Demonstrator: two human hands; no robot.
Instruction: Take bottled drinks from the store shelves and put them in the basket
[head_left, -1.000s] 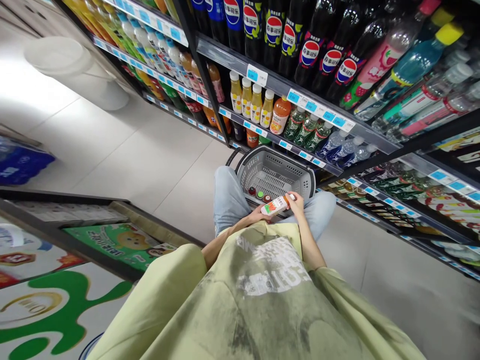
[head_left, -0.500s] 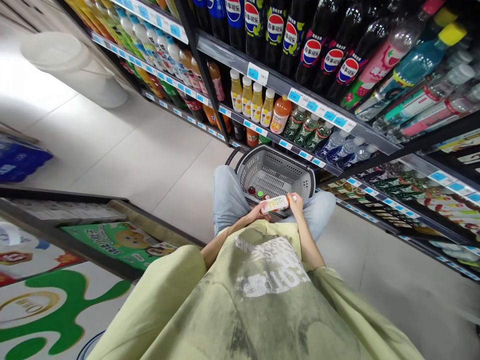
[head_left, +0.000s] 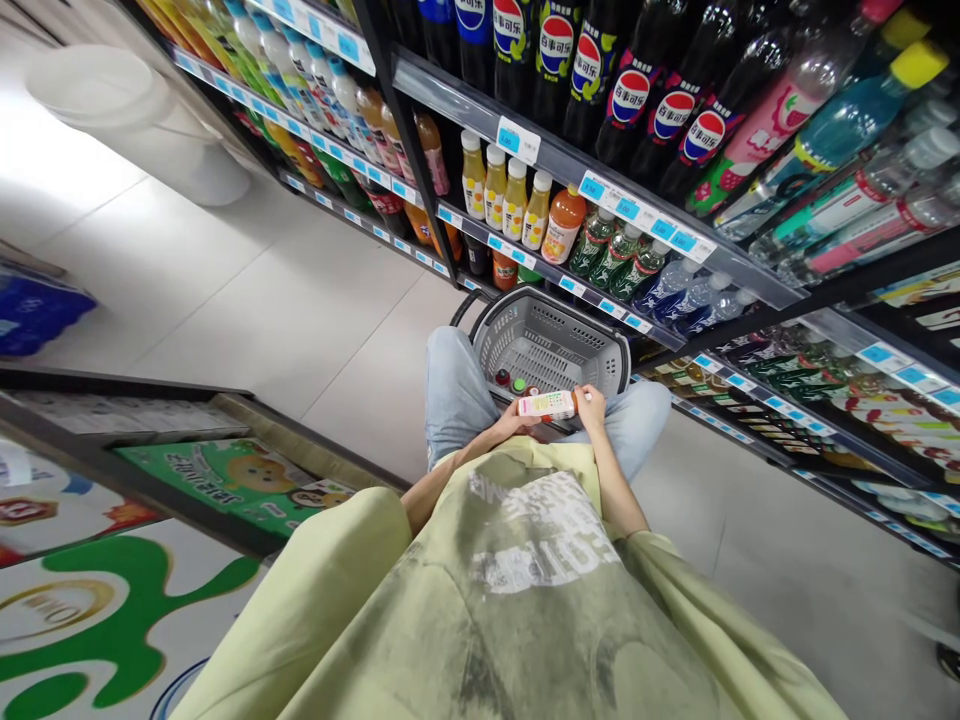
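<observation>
A small bottle [head_left: 547,405] with a white, printed label lies sideways between my hands, above the near rim of a grey shopping basket [head_left: 555,325]. My left hand [head_left: 516,422] grips its left end. Around its right end, by the cap, the fingers of my right hand [head_left: 591,408] are closed. Down in the basket a dark red cap [head_left: 502,377] and a green cap [head_left: 519,385] show; the bottles under them are mostly hidden. My knees are on either side of the basket.
Shelves of drinks rise ahead, with cola bottles [head_left: 630,95] above and yellow juice bottles [head_left: 514,200] lower down. Stacked cartons [head_left: 217,480] stand at the left. A white bin [head_left: 165,140] and a blue package [head_left: 41,310] are farther left on the floor.
The bottle has turned slightly in my hands, and its label faces differently. Both hands keep their hold. The view has shifted a little.
</observation>
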